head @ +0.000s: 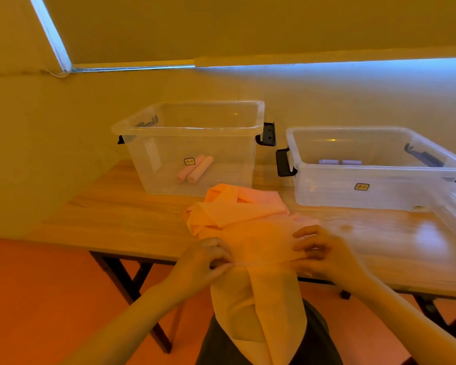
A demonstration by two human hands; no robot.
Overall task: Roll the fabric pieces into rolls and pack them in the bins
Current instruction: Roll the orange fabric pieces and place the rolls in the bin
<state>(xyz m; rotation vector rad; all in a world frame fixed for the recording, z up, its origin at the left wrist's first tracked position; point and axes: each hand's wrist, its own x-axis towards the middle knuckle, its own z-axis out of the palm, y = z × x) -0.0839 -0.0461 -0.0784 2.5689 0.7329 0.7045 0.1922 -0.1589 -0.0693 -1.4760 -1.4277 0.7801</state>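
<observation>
**Both hands pinch the cloth edge at the worktop's near rim**

I take the worktop (121,206) as my landmark. The cloth (248,227) lies bunched on its near middle, one long tail spilling over the near edge and hanging down to my lap. My left hand (203,264) and right hand (324,254) sit right at that edge, well apart along a folded fold line. The fingers of each are curled and pinching the cloth, thumb against fingertips, so the strip between them is pulled taut. I judge that this grip is there to square up a straight starting edge before rolling away from me.

At the far side of the worktop stand two clear bins. The left bin (132,127) holds two pink rolls (195,168) lying side by side on its floor. The right bin (295,154) holds two pale rolls (340,162) near its far wall. Colours appear sorted by bin, so I expect this cloth belongs in the left one.
</observation>
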